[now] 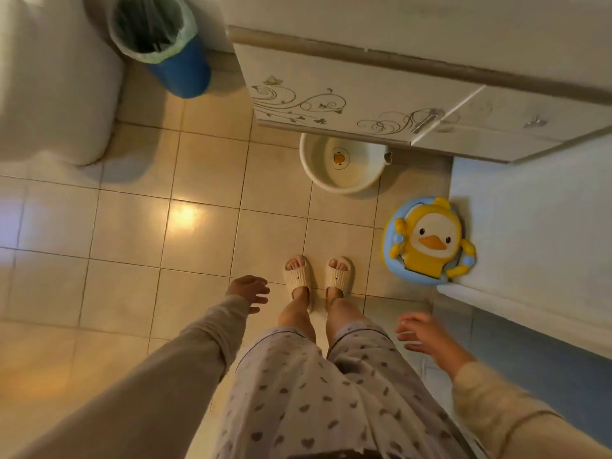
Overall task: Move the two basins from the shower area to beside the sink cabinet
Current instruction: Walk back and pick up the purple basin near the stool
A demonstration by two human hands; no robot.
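Note:
A white round basin [341, 165] with a duck face printed inside stands on the tiled floor, partly tucked under the sink cabinet [347, 94]. To its right a blue round basin [390, 243] with a yellow duck figure leans upright against a white wall panel. My left hand [250, 291] hangs empty, fingers apart, beside my left leg. My right hand [420, 332] is also empty and spread, low at the right, below the blue basin. Neither hand touches a basin.
A blue waste bin [172, 58] with a green liner stands at the top left beside the cabinet. A white toilet [56, 94] fills the left edge. My feet in cream slippers [314, 276] stand on beige tiles. A blue strip runs along the right wall.

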